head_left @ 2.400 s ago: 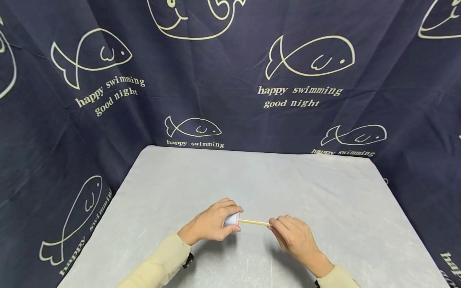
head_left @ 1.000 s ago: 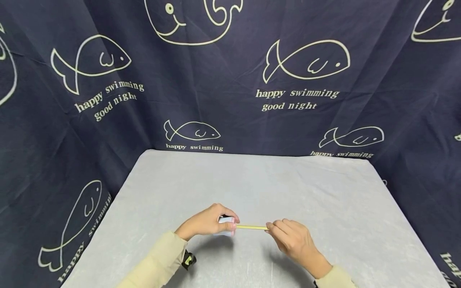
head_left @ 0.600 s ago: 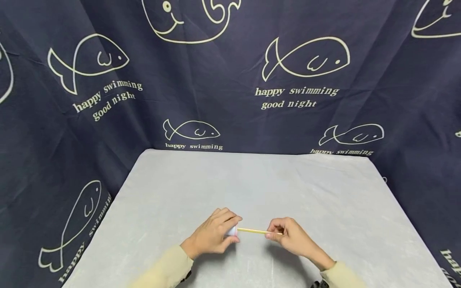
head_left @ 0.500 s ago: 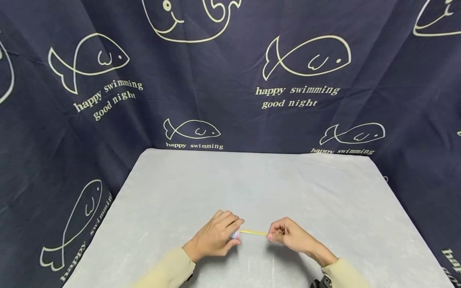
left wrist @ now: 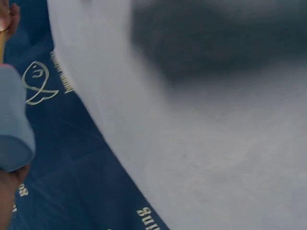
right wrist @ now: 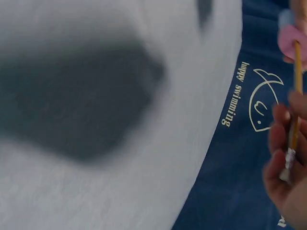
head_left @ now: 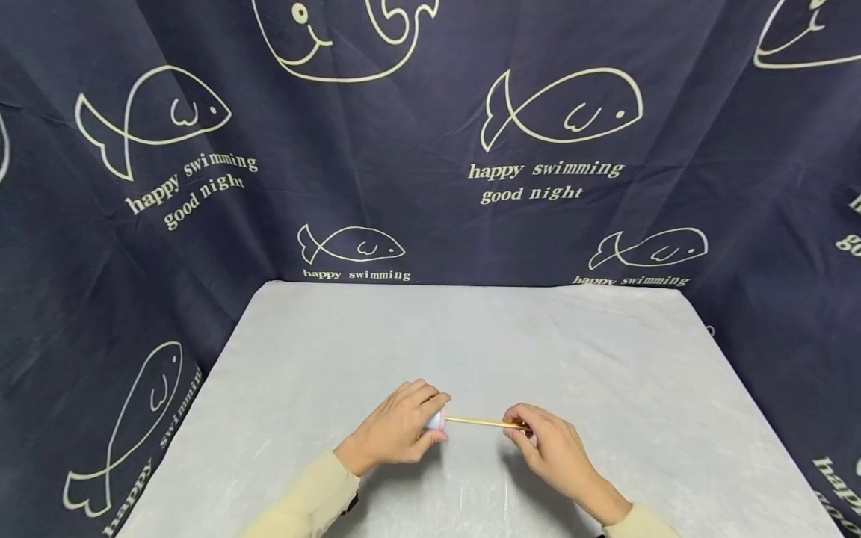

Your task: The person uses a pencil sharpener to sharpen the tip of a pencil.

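My left hand [head_left: 401, 424] grips a light-blue pencil sharpener [head_left: 433, 421], thumb and fingers curled round its body. In the left wrist view the sharpener [left wrist: 13, 112] shows a smooth, waisted blue body with a flat end. Its pink face [right wrist: 290, 42] appears in the right wrist view, with the yellow pencil [head_left: 477, 421] entering its hole. At the pencil's other end my right hand [head_left: 553, 448] pinches the shaft between thumb and fingers. A metal ferrule and pale eraser end [right wrist: 287, 167] lie within that hand's curled fingers. The pencil's point is hidden inside the sharpener.
Both hands are held over a table with a pale grey cloth [head_left: 471, 336], casting shadows on it. Dark blue fabric [head_left: 430, 149] printed with fish and lettering hangs behind and at both sides.
The right hand's fingers turn on the pencil, rolling from knuckles-up to fingers open toward the thumb and back again. The left hand shifts its hold on the sharpener; the pencil stays in it.
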The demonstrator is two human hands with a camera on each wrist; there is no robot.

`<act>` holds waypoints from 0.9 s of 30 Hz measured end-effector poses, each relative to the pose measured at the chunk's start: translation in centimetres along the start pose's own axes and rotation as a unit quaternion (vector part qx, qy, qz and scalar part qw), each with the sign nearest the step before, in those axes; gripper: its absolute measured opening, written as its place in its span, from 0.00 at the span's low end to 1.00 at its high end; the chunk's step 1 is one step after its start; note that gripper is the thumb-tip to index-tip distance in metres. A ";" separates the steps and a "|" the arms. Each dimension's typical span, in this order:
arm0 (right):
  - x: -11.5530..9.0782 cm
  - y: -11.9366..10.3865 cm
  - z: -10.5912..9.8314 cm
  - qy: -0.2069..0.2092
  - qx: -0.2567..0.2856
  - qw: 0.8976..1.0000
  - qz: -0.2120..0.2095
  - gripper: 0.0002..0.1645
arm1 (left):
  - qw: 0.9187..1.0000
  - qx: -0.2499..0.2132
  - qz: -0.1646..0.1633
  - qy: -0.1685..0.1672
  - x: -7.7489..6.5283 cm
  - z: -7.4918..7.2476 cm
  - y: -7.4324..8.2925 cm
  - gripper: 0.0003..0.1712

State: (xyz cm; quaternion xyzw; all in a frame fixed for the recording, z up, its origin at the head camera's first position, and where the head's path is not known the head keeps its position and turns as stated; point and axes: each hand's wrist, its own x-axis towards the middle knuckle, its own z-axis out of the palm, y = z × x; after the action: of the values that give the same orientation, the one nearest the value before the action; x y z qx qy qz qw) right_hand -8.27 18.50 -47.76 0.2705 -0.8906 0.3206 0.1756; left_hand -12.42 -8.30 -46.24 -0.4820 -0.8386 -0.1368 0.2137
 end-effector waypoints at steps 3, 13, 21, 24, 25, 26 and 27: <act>0.0 0.0 0.2 0.057 -0.067 0.994 -0.058 0.02 | 0.998 -0.042 -0.036 -0.042 0.7 -0.8 -0.1 0.26; 1.4 0.0 0.3 0.189 -0.133 0.946 -0.226 0.18 | 0.939 -0.249 -0.179 -0.153 2.1 -2.9 -0.3 0.18; 1.6 -0.4 0.0 0.158 -0.082 0.965 -0.195 0.19 | 0.959 -0.220 -0.134 -0.115 1.9 -2.7 0.1 0.21; 1.5 -0.6 -0.5 0.098 -0.044 0.986 -0.125 0.10 | 0.985 -0.147 -0.077 -0.046 1.1 -1.6 0.5 0.23; 1.4 -0.7 -0.6 0.079 -0.034 0.991 -0.102 0.08 | 0.991 -0.120 -0.060 -0.019 0.7 -1.1 0.7 0.24; 1.4 -0.8 -0.8 0.062 -0.029 0.994 -0.082 0.08 | 0.995 -0.094 -0.041 0.010 0.5 -0.6 0.8 0.24; 1.4 -0.9 -0.9 0.044 -0.024 0.997 -0.063 0.10 | 0.997 -0.067 -0.021 0.037 0.2 -0.1 0.9 0.23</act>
State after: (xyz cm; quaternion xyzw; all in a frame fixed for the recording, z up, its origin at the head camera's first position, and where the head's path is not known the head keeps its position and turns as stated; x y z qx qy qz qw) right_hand -8.74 18.01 -45.96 0.3075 -0.8707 0.2986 0.2410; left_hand -11.70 -7.71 -46.01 -0.4717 -0.8292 -0.2151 0.2091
